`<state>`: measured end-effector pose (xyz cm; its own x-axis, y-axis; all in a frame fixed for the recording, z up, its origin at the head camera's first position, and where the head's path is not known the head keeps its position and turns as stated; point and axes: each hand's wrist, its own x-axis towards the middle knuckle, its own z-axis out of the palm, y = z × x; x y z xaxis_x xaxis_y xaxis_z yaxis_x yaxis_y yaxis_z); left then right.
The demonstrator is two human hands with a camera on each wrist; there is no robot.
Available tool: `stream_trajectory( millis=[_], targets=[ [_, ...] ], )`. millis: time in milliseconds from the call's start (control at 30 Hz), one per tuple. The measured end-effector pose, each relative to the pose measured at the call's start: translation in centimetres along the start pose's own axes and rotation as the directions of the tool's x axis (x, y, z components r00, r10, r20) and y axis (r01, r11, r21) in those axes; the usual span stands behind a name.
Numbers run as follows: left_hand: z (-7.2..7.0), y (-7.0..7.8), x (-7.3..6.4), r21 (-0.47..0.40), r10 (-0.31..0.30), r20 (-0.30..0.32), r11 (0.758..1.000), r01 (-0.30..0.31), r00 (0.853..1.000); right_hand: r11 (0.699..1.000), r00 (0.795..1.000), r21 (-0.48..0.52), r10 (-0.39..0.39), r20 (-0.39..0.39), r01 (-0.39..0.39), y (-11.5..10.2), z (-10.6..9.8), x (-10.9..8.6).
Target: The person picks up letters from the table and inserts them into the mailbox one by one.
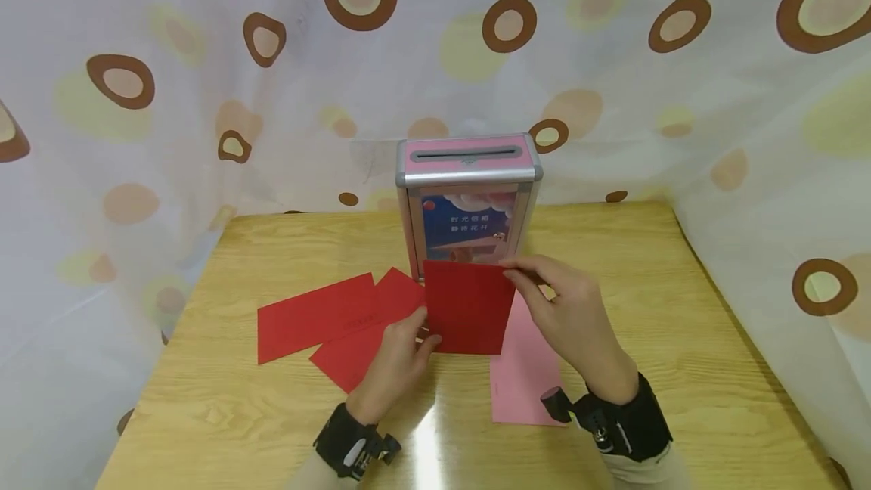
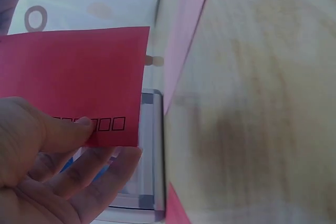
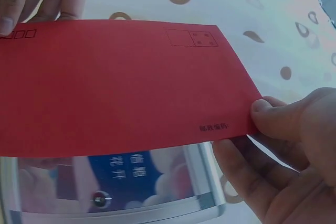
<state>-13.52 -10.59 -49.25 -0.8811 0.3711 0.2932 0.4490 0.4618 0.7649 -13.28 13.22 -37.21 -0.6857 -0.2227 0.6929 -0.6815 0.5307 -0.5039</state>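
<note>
Both hands hold up a red envelope in front of the pink and silver letter box. My left hand pinches it at the lower left edge, with the thumb over the printed boxes in the left wrist view. At the upper right corner my right hand grips it between thumb and fingers. In the right wrist view the envelope shows a stamp frame and small print. The slot in the box's top lies beyond the envelope, whose upper edge overlaps the box's front.
Two more red envelopes, one farther left and one overlapping it, lie on the wooden table. A pink envelope lies beneath the right hand, partly hidden. Behind the table hangs a patterned cloth.
</note>
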Motion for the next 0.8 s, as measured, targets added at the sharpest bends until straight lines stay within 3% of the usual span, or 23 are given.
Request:
stream_trajectory(
  millis=[133, 267, 467, 633, 800],
  targets=[
    [-0.5, 0.8, 1.5, 0.005, 0.040, -0.030, 0.999, -0.040, 0.999, 0.998, 0.998, -0.017, -0.056, 0.003, 0.056, -0.6, -1.0, 1.8],
    [-1.4, 2.0, 3.2, 0.020, 0.093, -0.116, 0.996, -0.091, 0.989, 0.995, 0.995, -0.048, -0.091, -0.027, 0.090, -1.5, -2.0, 3.6],
    [-2.4, 3.4, 5.8, 0.037, 0.182, -0.246, 0.983, -0.178, 0.952, 0.995, 0.991, -0.051, -0.094, -0.100, 0.090, -2.7, -3.5, 6.1],
    [-3.6, 5.1, 7.5, 0.052, 0.279, -0.275, 0.960, -0.276, 0.920, 0.992, 0.972, 0.011, -0.124, -0.198, 0.129, -3.9, -4.3, 7.9],
    [-5.7, 6.9, 9.1, 0.071, 0.349, -0.292, 0.936, -0.344, 0.890, 0.980, 0.946, 0.092, -0.141, -0.293, 0.175, -5.8, -5.1, 9.4]
  ],
)
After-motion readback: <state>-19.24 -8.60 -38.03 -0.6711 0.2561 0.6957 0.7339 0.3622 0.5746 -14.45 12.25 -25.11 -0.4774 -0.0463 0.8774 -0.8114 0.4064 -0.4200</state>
